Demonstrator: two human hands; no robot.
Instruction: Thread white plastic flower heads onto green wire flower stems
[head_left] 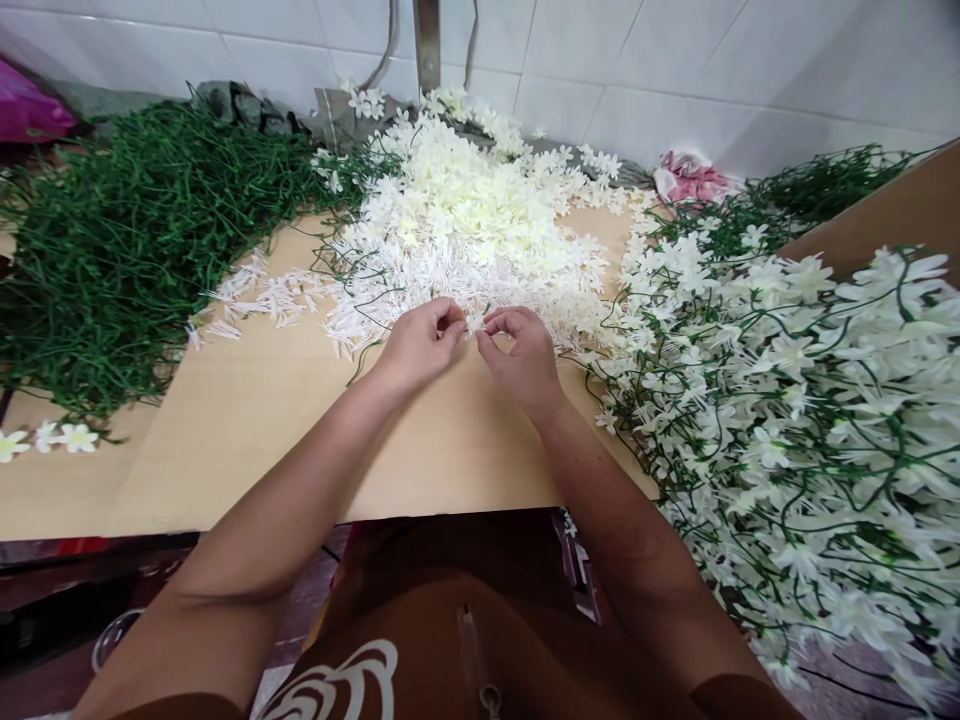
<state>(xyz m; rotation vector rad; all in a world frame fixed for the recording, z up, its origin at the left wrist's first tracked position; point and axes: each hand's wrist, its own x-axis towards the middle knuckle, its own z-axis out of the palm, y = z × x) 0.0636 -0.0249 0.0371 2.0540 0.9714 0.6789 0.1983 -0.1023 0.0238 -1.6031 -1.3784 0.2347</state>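
Over the table's middle, my left hand (427, 340) and my right hand (523, 355) meet with thumb and fingers pinched. Between their fingertips is a small white artificial flower (474, 322), which both hands grip; its finer parts are partly hidden by the fingers. Just beyond the hands lies a heap of loose white and pale yellow flower heads (480, 200). Thin white pieces (457, 268) are spread along the heap's near side. A large pile of green plastic stems (150, 230) lies to the left.
White flowers on green stems (795, 400) are massed along the right side, hanging past the table (262, 440). A wooden board (892, 215) stands behind them. White tiled wall (675, 60) closes off the back. A pink-and-white bag (691, 178) sits by it.
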